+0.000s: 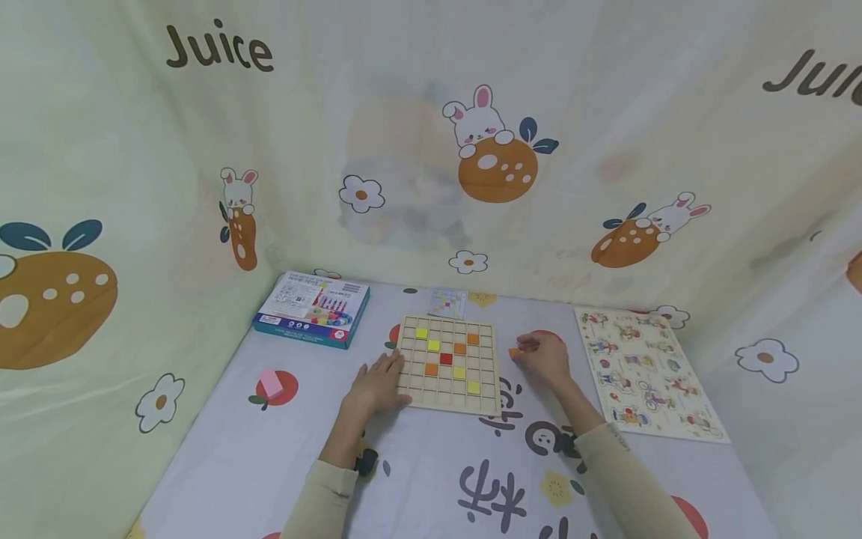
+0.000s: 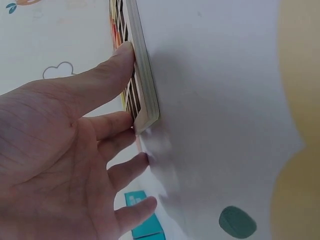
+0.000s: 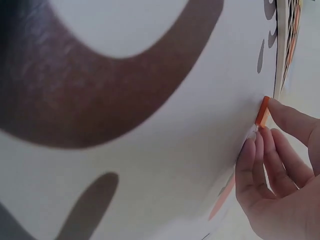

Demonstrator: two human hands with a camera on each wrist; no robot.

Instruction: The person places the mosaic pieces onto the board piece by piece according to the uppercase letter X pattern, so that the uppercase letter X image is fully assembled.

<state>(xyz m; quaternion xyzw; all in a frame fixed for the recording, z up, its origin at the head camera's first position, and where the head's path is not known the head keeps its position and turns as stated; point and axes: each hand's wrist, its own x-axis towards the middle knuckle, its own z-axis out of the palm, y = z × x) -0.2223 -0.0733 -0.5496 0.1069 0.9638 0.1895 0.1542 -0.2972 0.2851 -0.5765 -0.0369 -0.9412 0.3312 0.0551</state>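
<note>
A wooden grid board point(image 1: 497, 374) lies flat on the table, with several yellow tiles point(image 1: 421, 333), three orange tiles point(image 1: 460, 349) and a red tile point(image 1: 446, 359) forming an X on it. My left hand point(image 1: 378, 385) rests at the board's near left corner. In the left wrist view its thumb and index finger touch the board's edges point(image 2: 147, 120), while the other fingers spread loosely beside it. Just right of the board, my right hand point(image 1: 544, 358) pinches an orange tile point(image 3: 262, 112) between thumb and fingertips, low over the cloth.
Behind the board lies a small pattern card point(image 1: 447, 304). A blue and white box point(image 1: 310, 309) stands at the back left, and a pink block point(image 1: 271, 384) sits left of my left hand. On the right lies a picture board point(image 1: 646, 374) with cartoon figures. Patterned curtains point(image 1: 404, 150) surround the table.
</note>
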